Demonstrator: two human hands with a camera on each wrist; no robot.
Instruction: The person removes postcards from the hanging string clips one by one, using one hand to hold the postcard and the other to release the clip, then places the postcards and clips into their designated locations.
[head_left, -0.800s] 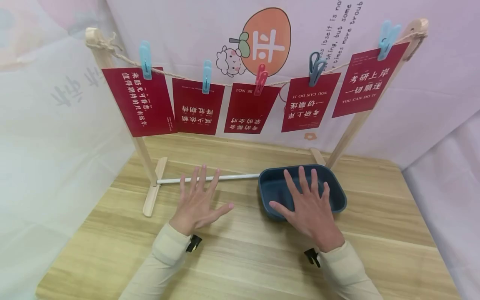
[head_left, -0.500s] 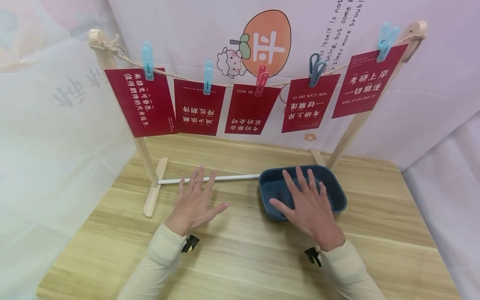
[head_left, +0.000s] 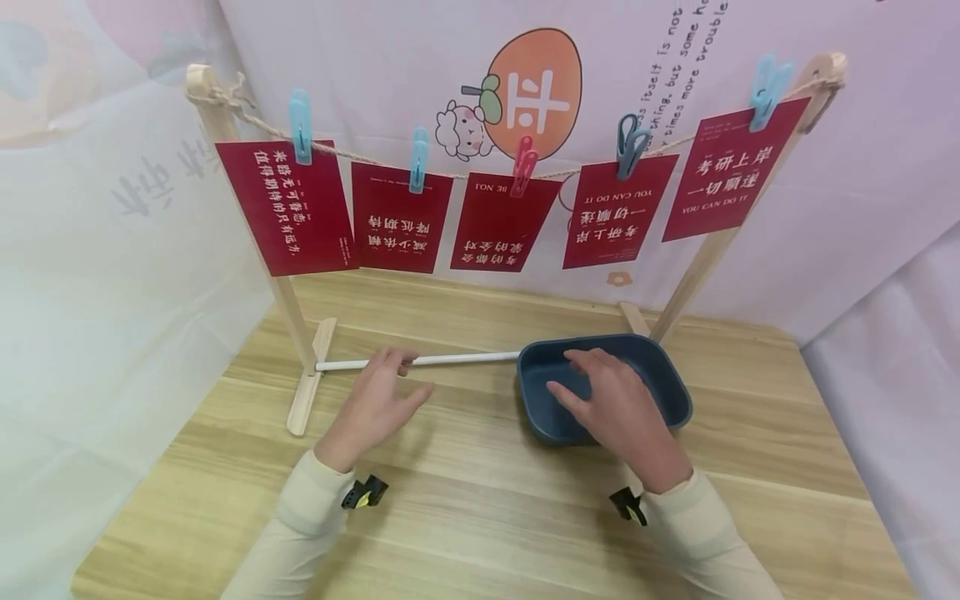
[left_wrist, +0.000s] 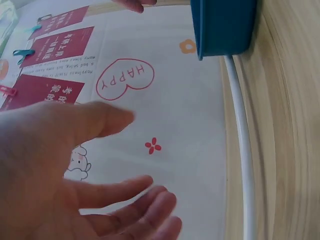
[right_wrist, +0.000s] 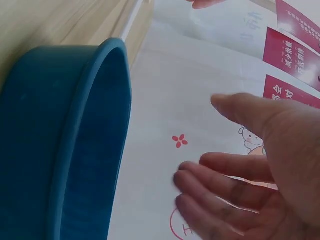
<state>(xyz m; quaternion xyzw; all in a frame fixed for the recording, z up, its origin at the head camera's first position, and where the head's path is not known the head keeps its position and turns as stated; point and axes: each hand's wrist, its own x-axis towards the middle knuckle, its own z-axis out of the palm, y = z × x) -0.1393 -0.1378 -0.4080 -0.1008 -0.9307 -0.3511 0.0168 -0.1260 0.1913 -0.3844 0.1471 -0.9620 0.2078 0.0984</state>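
Over the table, near a white rod (head_left: 476, 358), hovers my left hand (head_left: 371, 410), fingers loosely bent and nothing in them. My right hand (head_left: 621, 410) hangs above a dark blue basin (head_left: 663, 379), likewise holding nothing, with its thumb apart from the fingers. In the right wrist view the basin's wall (right_wrist: 45, 130) stands beside that hand, apart from it. Behind both hands, red cards with white lettering hang in a row: a left one (head_left: 288, 208), a middle one (head_left: 501, 221) and a right one (head_left: 735, 171) among them. Clothespins, such as a pink one (head_left: 523, 167), clip them to a twine line (head_left: 262, 125).
The twine runs between two wooden posts, left (head_left: 288, 312) and right (head_left: 693, 271), each on a wooden foot. The rod joins the frame low down. A printed white cloth (head_left: 360, 67) hangs behind, and the wooden table (head_left: 487, 517) spreads in front.
Both hands had their fingers spread wide; now the fingers are bent and drawn together. My left hand has shifted slightly left and towards me. Cards and basin stay where they were.
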